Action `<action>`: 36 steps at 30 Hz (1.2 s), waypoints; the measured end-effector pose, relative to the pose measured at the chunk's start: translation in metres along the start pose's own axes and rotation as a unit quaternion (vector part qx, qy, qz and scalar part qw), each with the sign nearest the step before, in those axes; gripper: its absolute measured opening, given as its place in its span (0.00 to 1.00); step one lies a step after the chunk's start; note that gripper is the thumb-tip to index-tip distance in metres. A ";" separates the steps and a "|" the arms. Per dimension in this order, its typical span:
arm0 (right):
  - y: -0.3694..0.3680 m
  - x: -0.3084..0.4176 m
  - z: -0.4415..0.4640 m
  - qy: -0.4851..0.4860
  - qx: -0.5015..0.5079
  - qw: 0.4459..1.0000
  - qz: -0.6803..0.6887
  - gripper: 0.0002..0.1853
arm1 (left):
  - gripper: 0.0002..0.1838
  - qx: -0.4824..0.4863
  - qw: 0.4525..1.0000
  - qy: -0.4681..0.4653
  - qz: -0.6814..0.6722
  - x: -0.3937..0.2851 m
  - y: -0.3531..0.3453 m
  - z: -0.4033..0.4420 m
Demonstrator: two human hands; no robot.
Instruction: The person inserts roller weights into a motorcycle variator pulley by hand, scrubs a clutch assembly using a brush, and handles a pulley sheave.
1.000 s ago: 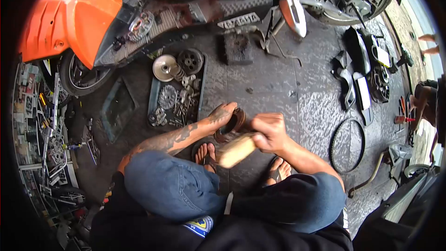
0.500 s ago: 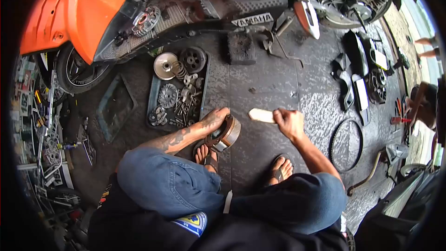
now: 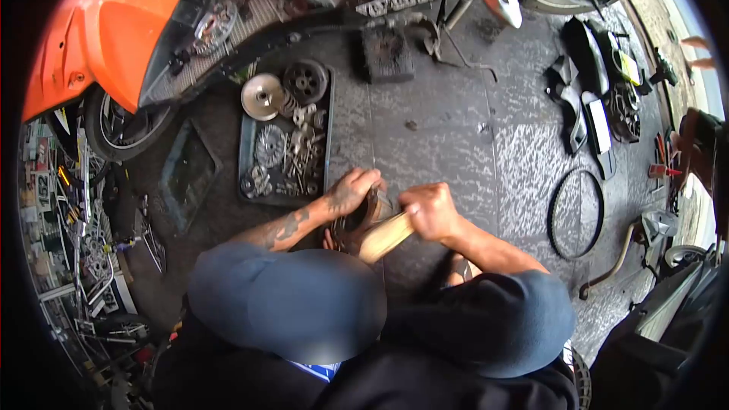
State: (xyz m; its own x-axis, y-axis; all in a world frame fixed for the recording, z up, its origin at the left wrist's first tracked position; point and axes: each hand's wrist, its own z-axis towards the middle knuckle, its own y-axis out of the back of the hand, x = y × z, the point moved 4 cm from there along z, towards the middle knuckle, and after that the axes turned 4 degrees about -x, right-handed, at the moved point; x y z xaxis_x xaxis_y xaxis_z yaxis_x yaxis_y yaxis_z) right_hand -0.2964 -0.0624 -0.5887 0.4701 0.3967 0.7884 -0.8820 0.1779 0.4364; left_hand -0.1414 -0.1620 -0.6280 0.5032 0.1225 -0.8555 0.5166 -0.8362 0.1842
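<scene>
Left hand (image 3: 353, 191) is closed on the rim of the ring (image 3: 380, 203); right hand (image 3: 433, 211) is clenched round the end of the bar (image 3: 389, 237). Ring is held above the floor (image 3: 425, 137), just outside the tray's (image 3: 328, 121) near right corner. Bar crosses in front of it; contact between the two cannot be told from this angle. Risks, as judged: the ring seems held from one side only, so a hard push from the bar could twist it out of the left hand; a foot (image 3: 459, 267) is planted near, and a dropped ring could strike toes. If the bar skids off the curved rim, the right hand's knuckles could meet metal, or the bar's free end could jab the nearby knee. The left forearm lies close to the tray's near edge; a jolt there could spill or mix the small bolts (image 3: 304, 167). Materials: ring brownish, dull, probably metal with surface rust or grime; its far wall is hidden. Bar pale yellow, straight-sided, wood-like. Tray rectangular, dark, with a thin raised rim. Inside: disc (image 3: 260, 96) smooth, bright and round, at the far left corner; wheel (image 3: 305, 80) dark, pierced with holes, at the far right corner; fan (image 3: 270, 145) grey, radially finned, toward the left edge. Belt (image 3: 552, 216) black, a thin loop lying flat toward the floor's right edge. Floor dark, seamed, scuffed to pale streaks on the right.
</scene>
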 end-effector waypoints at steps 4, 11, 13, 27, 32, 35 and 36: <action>0.036 -0.079 -0.033 -0.219 0.042 0.954 -0.202 0.18 | 0.26 -0.013 0.996 0.052 -0.075 0.030 0.005 -0.002; 0.016 -0.050 -0.020 -0.147 -0.021 0.979 -0.137 0.14 | 0.20 -0.055 0.988 -0.074 0.121 0.045 0.000 0.009; 0.034 -0.079 -0.038 -0.223 0.050 0.948 -0.222 0.16 | 0.23 -0.044 0.998 -0.010 0.034 0.050 -0.003 -0.001; 0.022 0.023 -0.003 -0.028 0.021 0.999 -0.018 0.14 | 0.23 -0.030 0.996 0.070 -0.052 0.027 -0.028 0.003; 0.042 -0.082 -0.040 -0.247 0.072 0.936 -0.242 0.23 | 0.23 -0.006 0.991 0.102 -0.086 0.046 -0.019 0.001; 0.039 -0.026 -0.015 -0.100 -0.009 0.993 -0.062 0.17 | 0.23 -0.046 0.988 0.080 -0.124 0.032 -0.022 0.008; 0.033 0.002 -0.006 -0.026 -0.022 0.999 0.007 0.15 | 0.23 -0.003 0.981 0.116 -0.152 0.051 -0.027 0.015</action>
State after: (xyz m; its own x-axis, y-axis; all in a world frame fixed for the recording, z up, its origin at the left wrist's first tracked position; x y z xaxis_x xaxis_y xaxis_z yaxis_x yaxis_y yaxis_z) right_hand -0.3244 -0.0501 -0.5751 0.4576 0.3532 0.8160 -0.8887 0.2116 0.4068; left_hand -0.1403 -0.1409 -0.6841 0.4689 0.4859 -0.7376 0.6721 -0.7381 -0.0591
